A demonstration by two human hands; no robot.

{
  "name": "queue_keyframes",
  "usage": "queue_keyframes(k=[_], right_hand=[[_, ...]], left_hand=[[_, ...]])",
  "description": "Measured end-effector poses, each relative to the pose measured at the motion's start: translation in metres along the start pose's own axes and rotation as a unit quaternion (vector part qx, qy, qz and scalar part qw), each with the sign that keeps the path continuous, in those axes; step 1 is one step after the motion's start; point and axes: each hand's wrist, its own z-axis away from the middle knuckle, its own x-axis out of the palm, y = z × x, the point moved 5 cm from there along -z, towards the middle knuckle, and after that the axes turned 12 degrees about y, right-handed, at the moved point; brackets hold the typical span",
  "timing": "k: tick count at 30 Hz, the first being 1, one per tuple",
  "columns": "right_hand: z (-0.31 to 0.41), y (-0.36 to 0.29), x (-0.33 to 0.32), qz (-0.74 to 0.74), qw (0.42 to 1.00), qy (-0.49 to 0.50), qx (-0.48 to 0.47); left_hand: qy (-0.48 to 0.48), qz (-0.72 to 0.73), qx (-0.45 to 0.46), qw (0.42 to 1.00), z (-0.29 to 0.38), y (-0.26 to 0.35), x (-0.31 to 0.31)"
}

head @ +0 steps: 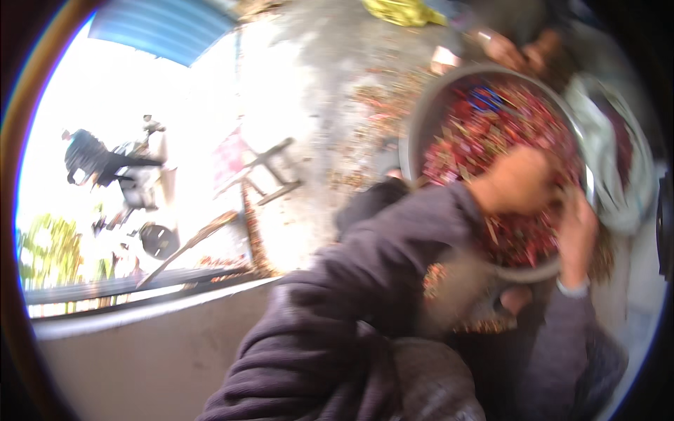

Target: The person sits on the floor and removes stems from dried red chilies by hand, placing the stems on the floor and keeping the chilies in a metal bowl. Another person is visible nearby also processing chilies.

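A large round basin (416, 126) holds many red dried chili peppers (500, 131) with pale stems. My left hand (521, 181) reaches over the chilies from a dark sleeve, bent at the wrist, its fingers blurred. My right hand (576, 226) is at the basin's right side, fingers pointing up towards the left hand. Whether either hand holds a chili cannot be made out. A blue item (484, 98), perhaps scissors handles, lies on the chilies near the far rim.
Another person's hands (513, 52) are beyond the far rim. A pale open sack (605, 158) stands right of the basin. Chili scraps (384, 100) litter the concrete floor. At left are a wooden stool (276, 171), a broom (189, 244), a low wall (158, 347) and a distant person (89, 155).
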Motion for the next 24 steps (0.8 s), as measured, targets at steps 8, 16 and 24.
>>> queue_keyframes(k=[8,16,24], right_hand=[[-0.007,0.030,-0.006,0.035,0.997,-0.051,-0.049],[-0.018,0.019,-0.004,0.061,0.993,-0.059,-0.086],[-0.030,0.017,0.015,0.072,0.989,-0.076,-0.102]], left_hand=[[0.002,-0.156,0.037,0.987,0.008,0.004,-0.001],[-0.031,-0.213,0.012,0.977,0.005,-0.010,-0.008],[0.004,-0.169,0.001,0.986,0.007,-0.017,-0.018]])
